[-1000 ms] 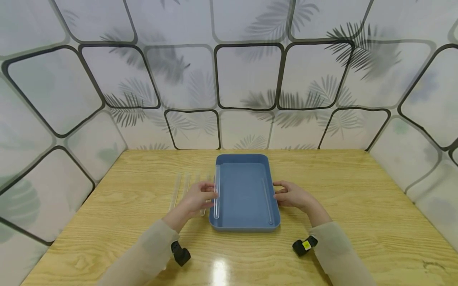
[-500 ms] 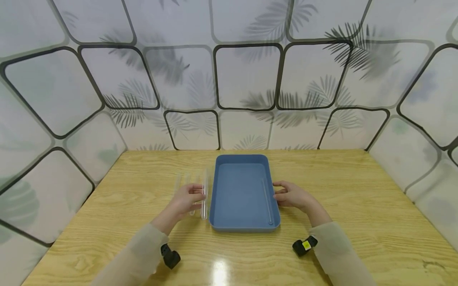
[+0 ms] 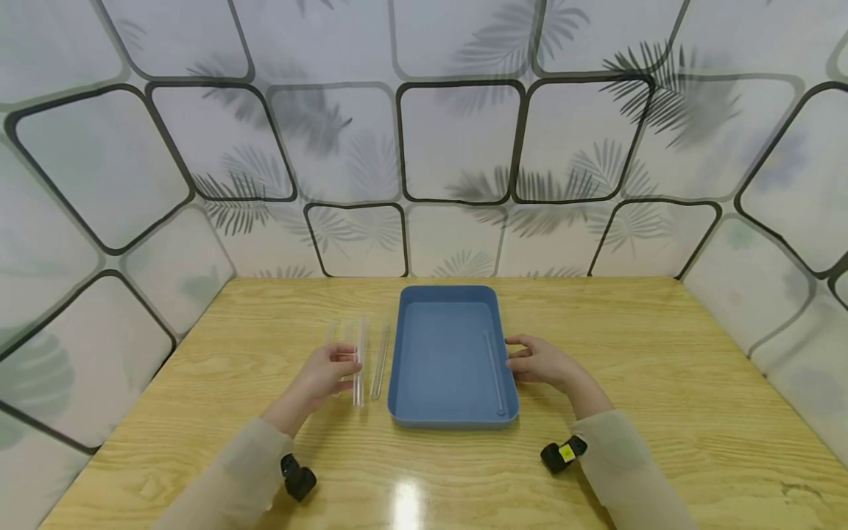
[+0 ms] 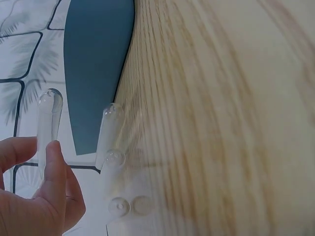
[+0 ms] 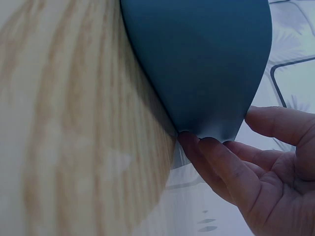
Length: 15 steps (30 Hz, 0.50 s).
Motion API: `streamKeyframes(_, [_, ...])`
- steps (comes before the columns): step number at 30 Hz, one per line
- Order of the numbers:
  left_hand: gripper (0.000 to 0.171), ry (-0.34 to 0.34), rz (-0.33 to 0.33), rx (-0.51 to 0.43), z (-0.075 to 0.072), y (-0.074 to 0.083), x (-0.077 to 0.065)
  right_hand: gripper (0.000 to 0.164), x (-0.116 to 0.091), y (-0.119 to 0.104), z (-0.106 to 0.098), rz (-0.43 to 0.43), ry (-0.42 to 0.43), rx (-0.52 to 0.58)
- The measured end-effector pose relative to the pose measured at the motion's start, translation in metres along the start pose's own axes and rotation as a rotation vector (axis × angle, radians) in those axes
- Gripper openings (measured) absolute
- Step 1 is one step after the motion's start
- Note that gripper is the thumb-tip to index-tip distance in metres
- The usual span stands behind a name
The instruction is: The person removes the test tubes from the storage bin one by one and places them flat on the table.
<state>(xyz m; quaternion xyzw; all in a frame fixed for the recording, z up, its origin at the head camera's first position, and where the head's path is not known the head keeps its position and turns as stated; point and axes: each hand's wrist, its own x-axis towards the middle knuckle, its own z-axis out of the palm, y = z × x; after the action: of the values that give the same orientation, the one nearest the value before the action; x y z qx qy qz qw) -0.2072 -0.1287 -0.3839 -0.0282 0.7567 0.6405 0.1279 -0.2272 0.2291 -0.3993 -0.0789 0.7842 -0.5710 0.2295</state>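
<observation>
Head view: the left hand (image 3: pixel 322 372) is holding a clear tube (image 3: pixel 359 364) to the left of the blue tray (image 3: pixel 453 425). One more clear tube (image 3: pixel 380 361) is lying on the wooden table (image 3: pixel 464 478) between the held tube and the tray; others are showing only faintly behind the fingers.

Left wrist view: this one is settling the grip. Thumb and finger are closing on the held tube from opposite sides, the space between them filled by the glass-like shaft, its rounded end projecting beyond the fingertips. The tube is hanging clear of the table, a gap the head view is not making plain. Three rounded tube ends are appearing in a row at table level.

Right hand (image 3: pixel 539 362): in the head view it is resting beside the tray's right side. The right wrist view is adding the contact: loosely bent, spread fingers are touching the outer wall, with one digit reaching the rim edge.

Only the head view is revealing the tray's interior, where a thin clear rod (image 3: pixel 495 375) is lying lengthwise near the right wall.
</observation>
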Motion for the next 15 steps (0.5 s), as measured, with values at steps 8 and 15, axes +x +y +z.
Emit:
streamKeyframes(8, [0.039, 0.026, -0.007, 0.034, -0.009, -0.001, -0.001, 0.056, -0.001, -0.001, 0.001, 0.002, 0.003, -0.009])
streamKeyframes(15, [0.042, 0.041, -0.015, 0.041, -0.019, 0.0, -0.005, 0.056, 0.001, 0.0, 0.001, 0.0, 0.012, -0.013])
